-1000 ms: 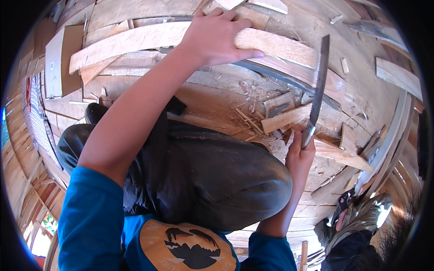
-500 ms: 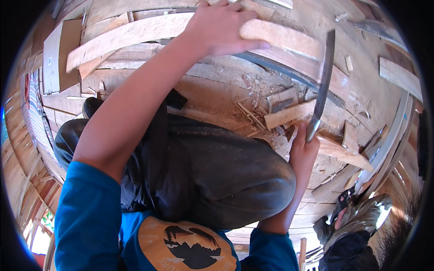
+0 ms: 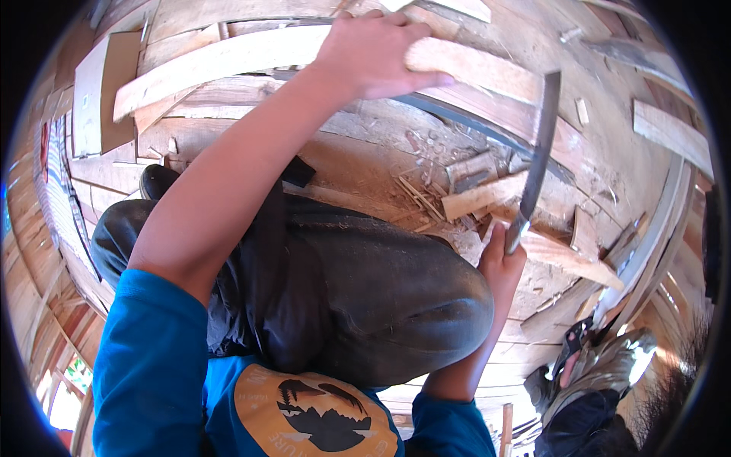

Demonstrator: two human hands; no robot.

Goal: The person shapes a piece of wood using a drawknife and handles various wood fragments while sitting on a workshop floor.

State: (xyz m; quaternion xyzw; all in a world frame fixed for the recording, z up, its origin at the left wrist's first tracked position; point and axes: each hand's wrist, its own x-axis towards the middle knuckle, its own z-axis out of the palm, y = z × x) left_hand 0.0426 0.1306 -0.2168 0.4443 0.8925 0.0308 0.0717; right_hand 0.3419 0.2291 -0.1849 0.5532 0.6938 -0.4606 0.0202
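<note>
My left hand (image 3: 375, 55) is closed over the top edge of a long pale wooden plank (image 3: 228, 59), at the far side of my knees. The thumb lies along the near face and the fingertips curl over the far side. In my right hand (image 3: 501, 263) is a machete (image 3: 539, 156), its long dark blade pointing up and away. The grip is hidden in my fist. The upper blade overlaps the plank's right end in view; I cannot tell whether they touch. Beneath the plank runs a dark straight bar (image 3: 476, 122), partly covered.
Wood chips and splinters (image 3: 419, 196) lie with short offcuts (image 3: 487, 194) on the board floor. A cardboard box (image 3: 103, 95) stands at the far left. Loose boards (image 3: 670, 137) line the right side. Another person's legs (image 3: 594, 388) are at the lower right.
My right hand has come down and slightly left, bringing the machete nearer to me. My left hand and the plank have barely shifted.
</note>
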